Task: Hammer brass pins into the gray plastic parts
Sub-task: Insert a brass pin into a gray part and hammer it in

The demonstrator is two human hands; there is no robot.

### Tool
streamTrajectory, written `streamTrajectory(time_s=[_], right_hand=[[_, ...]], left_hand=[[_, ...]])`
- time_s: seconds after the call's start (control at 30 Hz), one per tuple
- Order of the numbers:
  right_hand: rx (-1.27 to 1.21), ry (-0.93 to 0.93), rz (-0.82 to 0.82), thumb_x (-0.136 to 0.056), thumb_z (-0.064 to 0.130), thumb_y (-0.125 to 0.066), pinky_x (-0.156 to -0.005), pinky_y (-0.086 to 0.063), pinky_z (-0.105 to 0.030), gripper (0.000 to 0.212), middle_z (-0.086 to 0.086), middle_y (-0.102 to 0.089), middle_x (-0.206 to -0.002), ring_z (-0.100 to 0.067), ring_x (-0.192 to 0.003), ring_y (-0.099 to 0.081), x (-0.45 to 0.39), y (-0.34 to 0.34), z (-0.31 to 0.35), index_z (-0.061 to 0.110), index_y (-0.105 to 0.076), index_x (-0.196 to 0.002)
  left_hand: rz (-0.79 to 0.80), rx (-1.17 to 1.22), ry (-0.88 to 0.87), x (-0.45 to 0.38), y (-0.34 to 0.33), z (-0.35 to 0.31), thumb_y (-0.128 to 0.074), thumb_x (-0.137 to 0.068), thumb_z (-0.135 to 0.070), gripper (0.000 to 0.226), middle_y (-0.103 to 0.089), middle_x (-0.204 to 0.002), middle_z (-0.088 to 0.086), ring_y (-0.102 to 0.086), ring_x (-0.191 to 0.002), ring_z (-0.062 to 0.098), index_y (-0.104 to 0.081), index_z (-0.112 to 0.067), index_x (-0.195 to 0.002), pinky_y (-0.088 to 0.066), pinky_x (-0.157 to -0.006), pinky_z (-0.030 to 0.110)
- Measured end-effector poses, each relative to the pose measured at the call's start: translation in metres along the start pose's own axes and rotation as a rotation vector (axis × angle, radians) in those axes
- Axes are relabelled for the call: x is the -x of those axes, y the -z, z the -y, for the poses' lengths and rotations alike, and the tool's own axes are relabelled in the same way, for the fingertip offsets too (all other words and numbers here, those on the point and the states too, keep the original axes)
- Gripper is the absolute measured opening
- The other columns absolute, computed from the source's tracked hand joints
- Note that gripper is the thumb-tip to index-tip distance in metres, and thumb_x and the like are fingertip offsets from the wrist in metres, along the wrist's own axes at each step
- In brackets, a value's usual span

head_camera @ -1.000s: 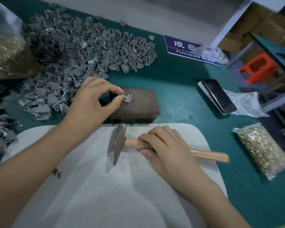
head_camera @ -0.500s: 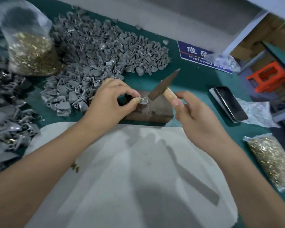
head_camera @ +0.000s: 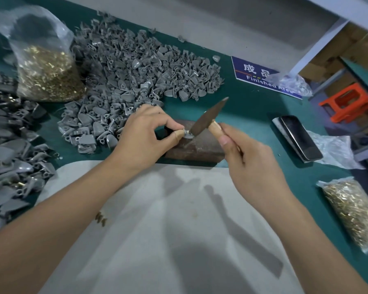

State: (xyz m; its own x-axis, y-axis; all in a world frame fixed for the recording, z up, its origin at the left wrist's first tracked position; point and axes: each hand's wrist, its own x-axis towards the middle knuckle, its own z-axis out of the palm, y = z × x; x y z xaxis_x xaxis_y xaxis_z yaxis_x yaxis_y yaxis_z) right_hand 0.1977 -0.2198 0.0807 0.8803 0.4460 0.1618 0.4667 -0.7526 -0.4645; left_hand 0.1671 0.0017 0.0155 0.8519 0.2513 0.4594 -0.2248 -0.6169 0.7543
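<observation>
A small gray plastic part (head_camera: 187, 134) sits on top of a dark brown block (head_camera: 202, 145), pinched between thumb and forefinger of my left hand (head_camera: 146, 139). My right hand (head_camera: 249, 164) grips the wooden handle of a hammer (head_camera: 207, 119). The hammer's dark metal head is tilted, its lower end touching the part. A large heap of loose gray plastic parts (head_camera: 136, 73) lies behind my left hand. Any brass pin in the held part is too small to make out.
A clear bag of brass pins (head_camera: 45, 71) stands at the far left, a second bag of pins (head_camera: 353, 211) lies at the right. More gray parts (head_camera: 6, 162) pile at the left edge. A phone (head_camera: 300, 139), a blue sign (head_camera: 261, 75) and a white mat (head_camera: 157, 230) share the green table.
My right hand lifted the hammer off the white mat and brought its head down onto the part on the block. My left hand kept its pinch throughout.
</observation>
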Motion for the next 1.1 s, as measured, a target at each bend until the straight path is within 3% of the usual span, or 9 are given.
streamTrajectory(time_s=[0.13,0.23,0.4,0.5,0.67,0.77,0.9,1.0,1.1], right_hand=[[-0.104,-0.012,-0.122,-0.108,0.047,-0.036,-0.064,-0.048,-0.041,0.033,0.005,-0.059,-0.074,-0.020,-0.068,-0.055,0.003,0.000,0.005,0.043,-0.057,-0.133],[-0.043,-0.024,0.013,-0.106,0.047,-0.035,-0.060,-0.041,-0.038,0.036,0.014,-0.053,-0.067,-0.014,-0.062,-0.046,0.002,-0.006,0.006,0.043,-0.056,-0.134],[-0.086,-0.019,-0.107,-0.108,0.044,-0.036,-0.063,-0.044,-0.043,0.034,0.005,-0.054,-0.069,-0.021,-0.064,-0.048,0.003,-0.003,0.006,0.039,-0.057,-0.134],[0.014,-0.007,-0.007,-0.106,0.048,-0.033,-0.063,-0.047,-0.043,0.033,0.008,-0.053,-0.067,-0.024,-0.066,-0.050,0.005,-0.002,0.005,0.045,-0.054,-0.132],[-0.085,-0.013,-0.122,-0.107,0.048,-0.034,-0.069,-0.050,-0.041,0.038,0.007,-0.069,-0.086,-0.024,-0.076,-0.059,0.007,-0.003,0.007,0.045,-0.053,-0.139],[0.026,0.019,-0.023,-0.105,0.052,-0.033,-0.064,-0.050,-0.039,0.034,0.015,-0.059,-0.072,-0.020,-0.070,-0.055,0.008,-0.003,0.000,0.054,-0.048,-0.135],[0.018,0.119,-0.089,-0.104,0.048,-0.043,-0.056,-0.047,-0.035,0.033,0.015,-0.053,-0.068,-0.013,-0.061,-0.050,0.024,0.004,-0.014,0.048,-0.054,-0.134],[-0.008,0.227,-0.054,-0.098,0.041,-0.061,-0.069,-0.054,-0.032,0.029,0.025,-0.062,-0.092,-0.001,-0.081,-0.061,0.056,0.002,-0.030,0.041,-0.064,-0.127],[0.050,0.273,0.010,-0.091,0.037,-0.072,-0.073,-0.053,-0.038,0.029,0.023,-0.061,-0.106,-0.006,-0.095,-0.058,0.081,-0.007,-0.043,0.041,-0.068,-0.119]], left_hand=[[0.011,0.007,0.002,0.000,0.000,0.002,-0.079,-0.087,-0.026,0.009,-0.064,-0.087,-0.007,-0.053,-0.094,0.017,-0.080,-0.018,-0.091,-0.043,-0.086,0.040],[0.007,0.011,-0.003,0.000,-0.001,0.001,-0.079,-0.087,-0.026,0.008,-0.064,-0.086,-0.007,-0.053,-0.093,0.018,-0.080,-0.019,-0.091,-0.044,-0.085,0.041],[0.006,0.008,-0.006,0.000,-0.001,0.001,-0.080,-0.087,-0.025,0.006,-0.064,-0.087,-0.009,-0.053,-0.094,0.017,-0.080,-0.020,-0.090,-0.044,-0.087,0.042],[0.005,0.002,-0.006,0.000,-0.001,0.001,-0.079,-0.087,-0.027,0.006,-0.062,-0.086,-0.013,-0.053,-0.093,0.015,-0.080,-0.021,-0.090,-0.044,-0.086,0.038],[0.015,0.006,0.001,-0.001,-0.001,0.002,-0.078,-0.088,-0.030,0.009,-0.063,-0.087,-0.013,-0.052,-0.094,0.015,-0.080,-0.023,-0.092,-0.041,-0.085,0.035],[0.013,-0.006,0.001,0.000,-0.001,0.001,-0.078,-0.088,-0.030,0.009,-0.061,-0.086,-0.014,-0.051,-0.094,0.014,-0.080,-0.024,-0.093,-0.042,-0.086,0.035],[0.000,-0.044,0.010,0.003,-0.001,-0.001,-0.076,-0.090,-0.033,0.009,-0.061,-0.087,-0.013,-0.051,-0.096,0.014,-0.079,-0.027,-0.096,-0.043,-0.090,0.042],[-0.011,-0.066,0.011,0.003,-0.001,-0.004,-0.075,-0.091,-0.033,0.007,-0.064,-0.090,-0.010,-0.052,-0.099,0.016,-0.079,-0.028,-0.096,-0.043,-0.093,0.048],[-0.009,-0.049,0.010,0.004,0.000,-0.007,-0.074,-0.091,-0.028,0.003,-0.065,-0.092,-0.009,-0.051,-0.103,0.017,-0.077,-0.025,-0.091,-0.042,-0.096,0.049]])
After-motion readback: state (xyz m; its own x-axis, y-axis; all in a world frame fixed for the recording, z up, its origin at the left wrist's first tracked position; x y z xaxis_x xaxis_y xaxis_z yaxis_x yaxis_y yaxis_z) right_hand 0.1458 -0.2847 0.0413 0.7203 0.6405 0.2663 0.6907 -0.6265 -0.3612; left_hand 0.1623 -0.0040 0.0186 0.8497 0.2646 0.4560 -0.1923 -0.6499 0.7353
